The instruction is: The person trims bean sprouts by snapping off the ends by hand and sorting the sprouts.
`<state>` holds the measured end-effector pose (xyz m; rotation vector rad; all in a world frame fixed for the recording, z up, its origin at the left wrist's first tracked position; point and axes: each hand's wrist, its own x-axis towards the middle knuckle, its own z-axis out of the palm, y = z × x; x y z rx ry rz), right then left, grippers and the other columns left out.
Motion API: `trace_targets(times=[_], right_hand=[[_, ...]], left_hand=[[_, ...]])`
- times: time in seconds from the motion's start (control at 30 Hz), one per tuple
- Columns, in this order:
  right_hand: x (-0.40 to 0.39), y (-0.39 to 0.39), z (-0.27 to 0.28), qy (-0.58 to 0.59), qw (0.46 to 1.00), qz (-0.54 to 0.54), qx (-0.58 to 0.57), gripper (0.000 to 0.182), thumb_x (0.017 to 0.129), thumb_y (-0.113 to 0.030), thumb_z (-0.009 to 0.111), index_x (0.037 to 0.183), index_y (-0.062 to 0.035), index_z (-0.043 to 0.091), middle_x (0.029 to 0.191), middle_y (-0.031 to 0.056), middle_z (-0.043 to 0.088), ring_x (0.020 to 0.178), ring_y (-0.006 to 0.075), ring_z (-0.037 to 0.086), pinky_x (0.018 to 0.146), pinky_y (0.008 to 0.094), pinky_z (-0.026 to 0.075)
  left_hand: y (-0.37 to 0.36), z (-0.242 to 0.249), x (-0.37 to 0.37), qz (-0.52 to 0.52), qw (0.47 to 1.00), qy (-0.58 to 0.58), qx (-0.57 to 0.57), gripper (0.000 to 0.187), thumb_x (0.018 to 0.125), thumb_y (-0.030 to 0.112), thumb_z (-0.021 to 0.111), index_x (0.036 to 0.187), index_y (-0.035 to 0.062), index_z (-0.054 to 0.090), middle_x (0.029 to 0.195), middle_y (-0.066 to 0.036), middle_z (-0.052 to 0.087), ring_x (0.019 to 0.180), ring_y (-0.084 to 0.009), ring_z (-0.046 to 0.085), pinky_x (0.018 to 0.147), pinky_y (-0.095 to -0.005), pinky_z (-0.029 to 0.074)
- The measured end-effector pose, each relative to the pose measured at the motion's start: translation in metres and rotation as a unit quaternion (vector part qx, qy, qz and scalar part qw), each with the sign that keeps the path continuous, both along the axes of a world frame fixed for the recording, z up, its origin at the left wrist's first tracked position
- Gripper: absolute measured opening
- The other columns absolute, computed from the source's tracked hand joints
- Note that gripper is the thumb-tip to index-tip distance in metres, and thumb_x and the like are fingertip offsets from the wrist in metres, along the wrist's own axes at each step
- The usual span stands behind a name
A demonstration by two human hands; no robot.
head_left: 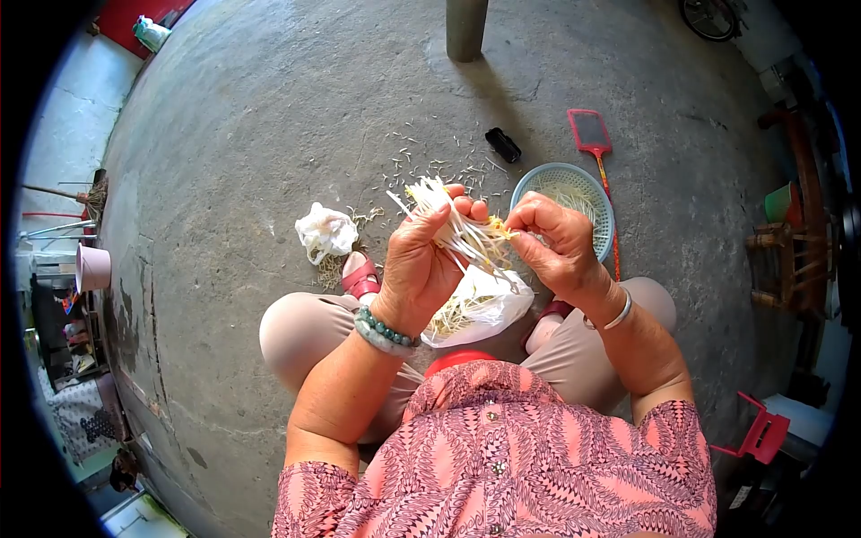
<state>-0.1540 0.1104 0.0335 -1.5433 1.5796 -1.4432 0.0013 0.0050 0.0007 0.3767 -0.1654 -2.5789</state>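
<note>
My left hand (420, 260) is closed round a bunch of bean sprouts (459, 231), white stems with yellow heads. At the right end of the bunch, my right hand (558, 247) pinches a yellow sprout head between thumb and forefinger. Below the hands, between my feet, a white plastic bag (502, 309) lies open with more sprouts inside. Just beyond my right hand stands a light blue colander (518, 186) holding pale sprouts. To the left of my left hand is a crumpled white plastic bag (325, 233) beside a small heap of scraps.
Loose sprout bits lie scattered on the concrete floor (269, 134) ahead. A black object (503, 144) and a red fly swatter (591, 133) are near the colander. A pillar (466, 31) rises farther off. Wooden chair (785, 238) at right, pink bucket (92, 268) at left.
</note>
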Motion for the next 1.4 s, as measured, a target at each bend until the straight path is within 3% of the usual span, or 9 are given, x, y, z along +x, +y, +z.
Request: trace_targets(times=[0.17,0.3,0.53,0.67,0.7,0.9,1.1,1.23,1.4], right_hand=[[0.002,-0.002,-0.001,0.093,0.995,-0.02,-0.023,0.007,0.073,0.005,0.057,0.077,-0.0001,0.053,0.071,0.0097,0.053,0.063,0.0219,0.055,0.06,0.0298,0.044],[0.0,-0.001,-0.003,0.0,0.999,-0.044,0.03,0.003,0.077,0.001,0.058,0.077,-0.0007,0.055,0.071,0.0082,0.054,0.061,0.0173,0.054,0.055,0.0302,0.042],[-0.003,0.001,-0.011,0.018,0.995,-0.006,0.099,0.007,0.084,-0.006,0.063,0.082,0.0005,0.06,0.074,0.0084,0.057,0.065,0.0153,0.056,0.059,0.0283,0.046],[0.001,0.002,-0.008,-0.156,0.978,0.094,0.098,0.017,0.087,-0.004,0.06,0.102,0.0026,0.062,0.095,0.0085,0.061,0.089,0.0135,0.062,0.077,0.0258,0.05],[0.001,0.003,-0.006,-0.211,0.964,0.112,0.117,0.017,0.087,-0.005,0.061,0.102,0.0039,0.062,0.092,0.0063,0.062,0.089,0.0108,0.06,0.079,0.024,0.049],[0.005,0.001,-0.008,-0.272,0.945,0.116,0.143,0.014,0.086,-0.006,0.061,0.095,0.0037,0.064,0.078,0.0031,0.062,0.081,0.007,0.058,0.072,0.0226,0.048],[0.005,-0.001,-0.007,-0.216,0.962,0.053,0.156,0.009,0.084,-0.002,0.053,0.084,0.003,0.061,0.078,0.0042,0.061,0.072,0.0078,0.057,0.066,0.0241,0.048],[0.002,-0.001,-0.013,-0.199,0.964,0.013,0.178,0.014,0.083,-0.002,0.047,0.085,0.0027,0.06,0.073,0.0043,0.058,0.066,0.0097,0.058,0.063,0.0253,0.049],[0.004,0.002,-0.005,-0.295,0.932,0.036,0.207,0.016,0.084,-0.001,0.045,0.092,0.0029,0.058,0.075,0.004,0.057,0.066,0.0102,0.055,0.068,0.0254,0.048]], left_hand=[[0.002,-0.005,-0.003,-0.014,1.0,0.026,-0.003,0.026,0.089,0.008,0.058,0.113,-0.001,0.053,0.091,-0.01,0.064,0.091,-0.0229,0.064,0.095,-0.0471,0.047],[0.001,-0.001,-0.003,0.01,1.0,0.0,-0.005,0.027,0.089,0.008,0.057,0.113,-0.0013,0.05,0.089,-0.009,0.062,0.088,-0.0216,0.063,0.096,-0.0492,0.046],[-0.008,0.004,0.001,0.045,0.996,0.063,0.045,0.027,0.09,0.004,0.052,0.116,-0.0024,0.045,0.092,-0.01,0.057,0.092,-0.023,0.06,0.101,-0.0512,0.042],[-0.01,0.005,0.003,0.043,0.988,0.125,0.076,0.03,0.091,0.001,0.049,0.12,-0.004,0.041,0.096,-0.012,0.054,0.094,-0.024,0.06,0.1,-0.0515,0.043],[-0.01,0.006,0.003,0.046,0.991,0.104,0.071,0.03,0.091,0.001,0.05,0.119,-0.0035,0.042,0.095,-0.011,0.053,0.094,-0.0237,0.06,0.1,-0.0516,0.044],[-0.005,0.001,-0.001,0.015,0.991,0.108,0.073,0.029,0.09,0.001,0.05,0.118,-0.0028,0.042,0.095,-0.01,0.052,0.093,-0.0231,0.059,0.099,-0.0516,0.044],[-0.003,-0.001,-0.002,0.004,0.995,0.077,0.065,0.031,0.089,-0.001,0.051,0.119,-0.0022,0.041,0.096,-0.009,0.051,0.093,-0.0219,0.058,0.098,-0.0515,0.045],[-0.004,-0.003,-0.003,0.012,0.993,0.098,0.065,0.032,0.089,-0.001,0.051,0.119,-0.0027,0.04,0.096,-0.01,0.051,0.093,-0.022,0.059,0.098,-0.0512,0.045],[-0.01,-0.005,-0.001,0.049,0.994,0.082,0.051,0.03,0.091,0.001,0.049,0.119,-0.0029,0.041,0.096,-0.011,0.054,0.093,-0.0234,0.06,0.099,-0.0507,0.045]])
